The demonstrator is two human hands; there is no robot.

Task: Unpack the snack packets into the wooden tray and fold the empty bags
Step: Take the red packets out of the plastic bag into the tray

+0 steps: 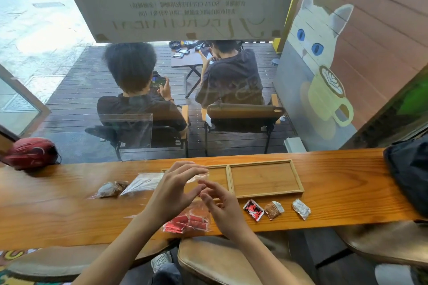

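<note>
From the head camera: the left hand [178,184] pinches a clear bag [199,177] above the wooden tray [266,162], and the right hand [222,206] is beside it, fingers loosely curled — I cannot tell if it holds the bag. 3 snack packets [273,209] lie just before the tray.

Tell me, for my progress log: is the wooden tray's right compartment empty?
Empty. The wooden tray's right compartment shows only bare wood.

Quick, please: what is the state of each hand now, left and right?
Left hand: its grip pinches a clear plastic bag above the wooden tray.
Right hand: fingers loosely curled beside the bag; contact cannot be told.
</note>
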